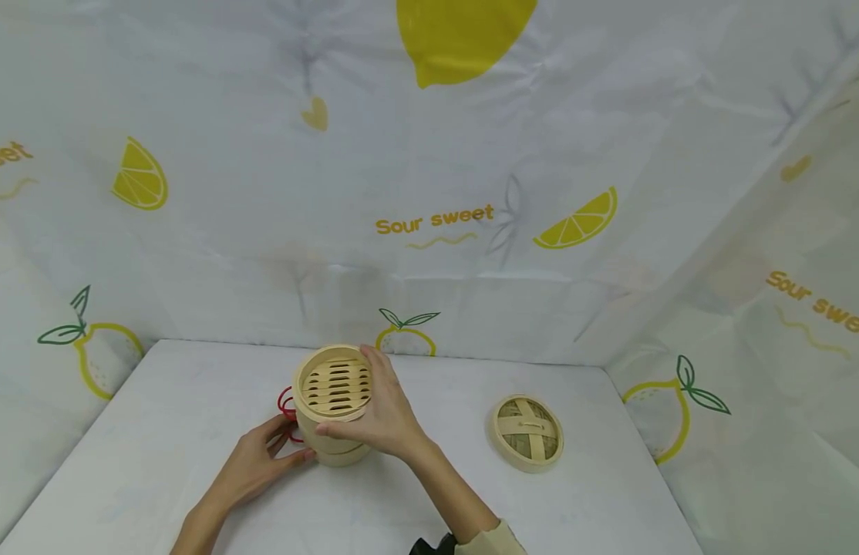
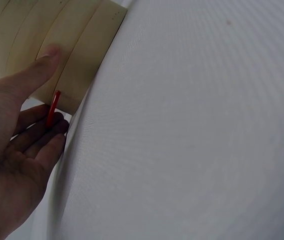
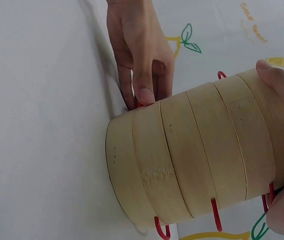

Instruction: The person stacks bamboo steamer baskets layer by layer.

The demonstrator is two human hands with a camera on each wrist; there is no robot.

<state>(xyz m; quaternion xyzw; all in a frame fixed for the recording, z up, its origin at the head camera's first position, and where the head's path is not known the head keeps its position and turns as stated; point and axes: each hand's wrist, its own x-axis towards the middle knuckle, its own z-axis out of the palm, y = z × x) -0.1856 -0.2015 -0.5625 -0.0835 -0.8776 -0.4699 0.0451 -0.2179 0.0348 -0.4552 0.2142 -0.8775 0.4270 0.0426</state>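
A tall stack of round bamboo steamer baskets [image 1: 325,445] stands on the white table, its slatted top facing up. Red loop handles [image 3: 216,215] stick out from its sides. My right hand [image 1: 388,412] grips the top tier, thumb on the near side and fingers round the right rim. Low on the stack's left, my left hand [image 1: 252,468] holds the lower tiers: in the left wrist view the thumb [image 2: 49,62] lies on the wall and the curled fingers are beside a red loop [image 2: 53,109]. Some of the right fingers are hidden behind the stack.
To the right on the table lies the round woven bamboo lid [image 1: 527,433]. The white tabletop [image 1: 443,393] meets a lemon-print sheet [image 1: 318,254] hanging behind it and at both sides. A dark object [image 1: 435,545] shows at my right sleeve.
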